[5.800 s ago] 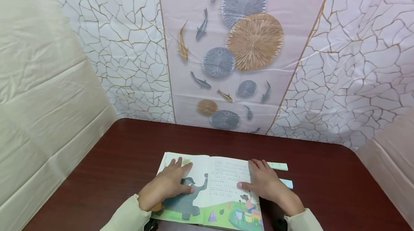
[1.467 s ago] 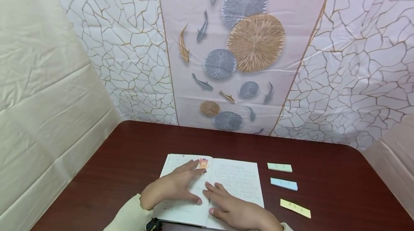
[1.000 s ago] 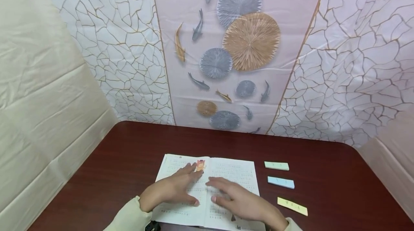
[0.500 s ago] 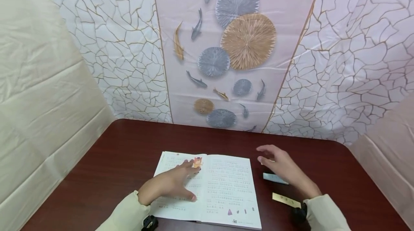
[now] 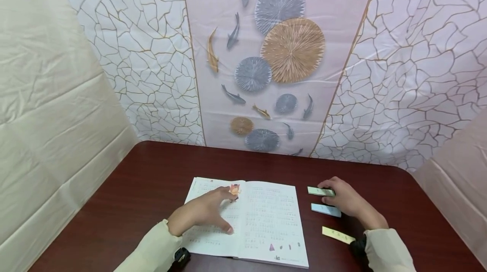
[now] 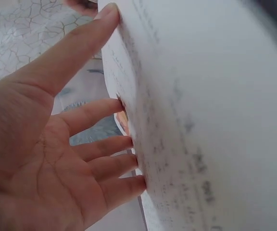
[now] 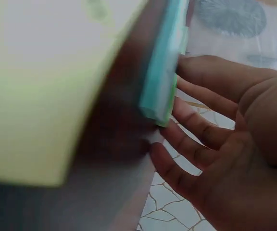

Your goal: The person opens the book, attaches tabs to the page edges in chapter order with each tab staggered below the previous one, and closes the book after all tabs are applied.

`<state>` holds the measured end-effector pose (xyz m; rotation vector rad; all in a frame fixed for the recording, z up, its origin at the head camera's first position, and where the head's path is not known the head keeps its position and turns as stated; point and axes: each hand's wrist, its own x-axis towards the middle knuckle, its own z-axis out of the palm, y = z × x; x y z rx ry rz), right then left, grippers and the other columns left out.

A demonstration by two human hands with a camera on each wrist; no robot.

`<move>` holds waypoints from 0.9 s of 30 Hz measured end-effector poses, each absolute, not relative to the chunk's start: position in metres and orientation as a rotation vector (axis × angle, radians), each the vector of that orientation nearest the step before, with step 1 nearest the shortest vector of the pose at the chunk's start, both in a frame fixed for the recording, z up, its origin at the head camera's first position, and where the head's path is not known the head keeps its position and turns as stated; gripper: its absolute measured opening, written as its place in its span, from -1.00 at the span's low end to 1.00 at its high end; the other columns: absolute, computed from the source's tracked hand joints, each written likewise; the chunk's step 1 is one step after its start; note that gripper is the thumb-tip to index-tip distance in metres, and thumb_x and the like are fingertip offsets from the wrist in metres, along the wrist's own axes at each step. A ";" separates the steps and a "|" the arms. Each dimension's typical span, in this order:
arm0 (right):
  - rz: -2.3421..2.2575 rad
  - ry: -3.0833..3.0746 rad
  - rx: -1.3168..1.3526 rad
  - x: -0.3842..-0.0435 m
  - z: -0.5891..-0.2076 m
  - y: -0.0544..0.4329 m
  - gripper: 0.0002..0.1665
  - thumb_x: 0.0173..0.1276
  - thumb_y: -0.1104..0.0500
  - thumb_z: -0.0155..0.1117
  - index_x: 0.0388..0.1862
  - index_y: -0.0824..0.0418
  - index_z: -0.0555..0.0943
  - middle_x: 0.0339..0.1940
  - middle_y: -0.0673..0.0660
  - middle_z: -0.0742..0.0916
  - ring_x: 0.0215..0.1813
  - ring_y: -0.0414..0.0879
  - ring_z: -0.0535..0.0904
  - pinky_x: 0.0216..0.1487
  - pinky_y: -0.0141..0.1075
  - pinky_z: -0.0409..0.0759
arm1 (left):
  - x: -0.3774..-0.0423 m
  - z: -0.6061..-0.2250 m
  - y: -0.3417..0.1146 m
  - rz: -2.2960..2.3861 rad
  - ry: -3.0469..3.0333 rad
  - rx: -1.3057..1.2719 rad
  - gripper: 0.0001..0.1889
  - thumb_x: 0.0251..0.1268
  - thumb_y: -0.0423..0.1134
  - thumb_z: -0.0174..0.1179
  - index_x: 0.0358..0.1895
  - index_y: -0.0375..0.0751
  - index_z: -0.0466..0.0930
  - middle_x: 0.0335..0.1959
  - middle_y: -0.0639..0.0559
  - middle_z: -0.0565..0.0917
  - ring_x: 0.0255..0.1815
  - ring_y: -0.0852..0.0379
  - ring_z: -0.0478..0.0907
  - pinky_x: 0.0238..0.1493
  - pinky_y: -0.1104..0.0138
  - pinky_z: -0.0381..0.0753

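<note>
An open book (image 5: pixel 272 221) lies on the table, its pages full of printed text, with a small orange picture (image 5: pixel 235 190) near the fold. My left hand (image 5: pixel 203 212) rests on its left page with fingers spread; the left wrist view shows the fingertips touching the paper. To the right of the book, my right hand (image 5: pixel 348 199) is at a green sticky-note pad (image 5: pixel 315 190), thumb by its near edge and fingers by its far edge. Whether they press on the pad is unclear. Just nearer lies a blue sticky-note pad (image 5: pixel 323 209), partly under the right hand.
A yellow sticky-note pad (image 5: pixel 336 234) lies closest to the right wrist, nearer than the blue one. The dark red table (image 5: pixel 171 162) ends at a patterned cloth wall (image 5: pixel 262 94) behind, with pale cloth (image 5: pixel 64 136) hanging at the left.
The book's pages have turned from an elephant picture to text. My right hand has left the book, moved right and come down at the green pad. The left hand stays on the left page.
</note>
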<state>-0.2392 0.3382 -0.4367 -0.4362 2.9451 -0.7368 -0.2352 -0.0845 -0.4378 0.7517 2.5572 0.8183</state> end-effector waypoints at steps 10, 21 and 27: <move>-0.545 2.990 -0.434 -0.251 -0.441 0.323 -0.80 0.38 0.38 0.40 -0.03 0.34 0.68 -0.16 0.13 0.66 -0.18 -0.04 0.59 -0.26 -0.14 0.61 | -0.240 -0.441 -0.088 0.807 2.566 0.704 -0.06 -0.11 -0.10 0.75 0.44 -0.25 0.54 0.62 -0.28 0.30 0.64 -0.27 0.22 0.55 -0.18 0.27; -0.741 3.007 -0.485 -0.220 -0.401 0.274 -0.75 0.41 0.31 0.34 0.04 0.19 0.66 -0.08 0.02 0.66 -0.26 -0.14 0.52 -0.27 -0.21 0.53 | -0.239 -0.435 -0.078 0.739 2.569 0.765 -0.06 -0.13 -0.14 0.75 0.41 -0.31 0.50 0.53 -0.25 0.40 0.59 -0.18 0.31 0.54 -0.08 0.34; -0.650 3.078 -0.773 -0.194 -0.394 0.228 -0.70 0.30 0.32 0.44 -0.01 0.09 0.69 -0.13 -0.08 0.67 -0.11 -0.18 0.62 -0.14 -0.20 0.67 | -0.236 -0.432 -0.076 0.715 2.579 0.758 -0.03 -0.11 -0.15 0.74 0.44 -0.33 0.45 0.55 -0.26 0.37 0.59 -0.17 0.32 0.55 -0.06 0.33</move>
